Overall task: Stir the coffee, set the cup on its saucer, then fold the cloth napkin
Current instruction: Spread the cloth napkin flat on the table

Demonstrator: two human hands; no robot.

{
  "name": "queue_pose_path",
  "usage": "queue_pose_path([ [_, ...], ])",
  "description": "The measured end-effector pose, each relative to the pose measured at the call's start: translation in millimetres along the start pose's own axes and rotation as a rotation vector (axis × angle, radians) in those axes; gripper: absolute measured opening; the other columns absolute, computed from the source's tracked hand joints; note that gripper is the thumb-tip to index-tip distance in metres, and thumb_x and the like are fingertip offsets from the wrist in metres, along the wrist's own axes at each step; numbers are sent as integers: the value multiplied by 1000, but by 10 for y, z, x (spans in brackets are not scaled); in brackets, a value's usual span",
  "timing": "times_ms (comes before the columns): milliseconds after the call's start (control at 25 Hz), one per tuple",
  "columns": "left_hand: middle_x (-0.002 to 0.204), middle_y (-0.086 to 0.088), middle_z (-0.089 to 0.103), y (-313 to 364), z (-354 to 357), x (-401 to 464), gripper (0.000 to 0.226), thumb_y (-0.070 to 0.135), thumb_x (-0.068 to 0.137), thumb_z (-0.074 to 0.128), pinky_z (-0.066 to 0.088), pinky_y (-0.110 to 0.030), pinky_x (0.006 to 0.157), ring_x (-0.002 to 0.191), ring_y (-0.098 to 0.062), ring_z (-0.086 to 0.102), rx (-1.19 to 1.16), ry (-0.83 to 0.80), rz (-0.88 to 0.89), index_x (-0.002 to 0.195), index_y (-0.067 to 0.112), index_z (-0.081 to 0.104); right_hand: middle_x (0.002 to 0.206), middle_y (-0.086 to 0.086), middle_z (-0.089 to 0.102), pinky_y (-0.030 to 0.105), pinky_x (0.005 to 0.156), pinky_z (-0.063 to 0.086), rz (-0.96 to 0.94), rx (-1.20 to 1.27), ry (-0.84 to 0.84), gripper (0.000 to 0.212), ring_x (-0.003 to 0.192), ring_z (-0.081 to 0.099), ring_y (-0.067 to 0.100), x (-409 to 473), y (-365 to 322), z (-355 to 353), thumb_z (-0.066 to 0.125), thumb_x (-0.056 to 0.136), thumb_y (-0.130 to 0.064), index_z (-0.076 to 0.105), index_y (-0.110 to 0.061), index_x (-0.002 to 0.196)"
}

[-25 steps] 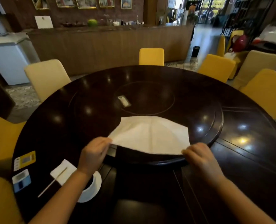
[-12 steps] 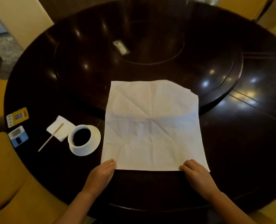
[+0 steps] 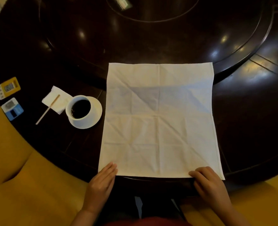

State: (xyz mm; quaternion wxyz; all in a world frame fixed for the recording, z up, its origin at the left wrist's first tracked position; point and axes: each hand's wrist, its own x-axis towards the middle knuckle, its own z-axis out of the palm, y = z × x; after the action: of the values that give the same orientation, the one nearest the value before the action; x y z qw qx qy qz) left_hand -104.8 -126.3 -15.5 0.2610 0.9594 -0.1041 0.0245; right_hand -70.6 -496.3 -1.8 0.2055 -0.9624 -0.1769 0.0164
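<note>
Two hands meet the near edge of the square white cloth napkin, which lies spread flat on the dark, round, polished wooden desk directly before you, its far edge reaching the raised inner turntable ring. Your left hand lies flat, fingers straight, its tips resting on the near left corner. Your right hand has its fingers curled at the near right corner; whether it pinches the hem cannot be told. To the left, the white ceramic cup of black coffee already stands on its white saucer, with a thin wooden stirrer lying across a small white paper napkin beside it, so folding appears to be the step in hand. Expect the cloth to be light, limp and creased along old fold lines, and liable to slide on the glossy surface. Take it by both near corners, pinching through the hem, and carry them together toward the far edge.
</note>
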Motion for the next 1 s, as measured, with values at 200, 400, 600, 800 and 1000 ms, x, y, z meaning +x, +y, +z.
queue_pose_path([
  [200,120,-1,62,-1,-75,-180,40,30,100,36,37,-16,102,114,-15,58,20,-20,-1,110,8,68,82,2,62,18,66,41,11,-18,-31,30,78,52,14,-155,-127,-4,44,86,-24,69,-8,87],
  [400,134,-4,53,82,-163,-184,45,40,96,40,37,-26,104,129,-17,44,-6,-25,-21,124,10,59,104,4,58,31,83,38,85,29,2,47,96,52,19,-145,-273,-99,31,93,-48,59,-16,112],
  [600,154,-7,19,535,264,616,57,38,94,29,9,-47,112,143,-22,11,226,-131,-27,148,21,19,153,9,20,51,111,11,98,-100,-19,53,141,15,26,476,-683,308,24,96,-41,25,-21,144],
  [800,156,-5,16,412,473,928,63,45,89,31,9,-49,111,143,-21,11,352,-214,-138,148,26,19,155,6,15,49,113,6,173,-214,-132,60,142,9,21,715,-443,479,16,94,-50,18,-21,147],
  [1000,156,-10,12,-18,179,764,67,45,90,26,1,-41,113,143,-18,4,385,-150,-304,149,15,13,156,4,9,48,114,8,500,-230,-91,69,143,2,16,486,207,122,13,91,-52,6,-14,148],
])
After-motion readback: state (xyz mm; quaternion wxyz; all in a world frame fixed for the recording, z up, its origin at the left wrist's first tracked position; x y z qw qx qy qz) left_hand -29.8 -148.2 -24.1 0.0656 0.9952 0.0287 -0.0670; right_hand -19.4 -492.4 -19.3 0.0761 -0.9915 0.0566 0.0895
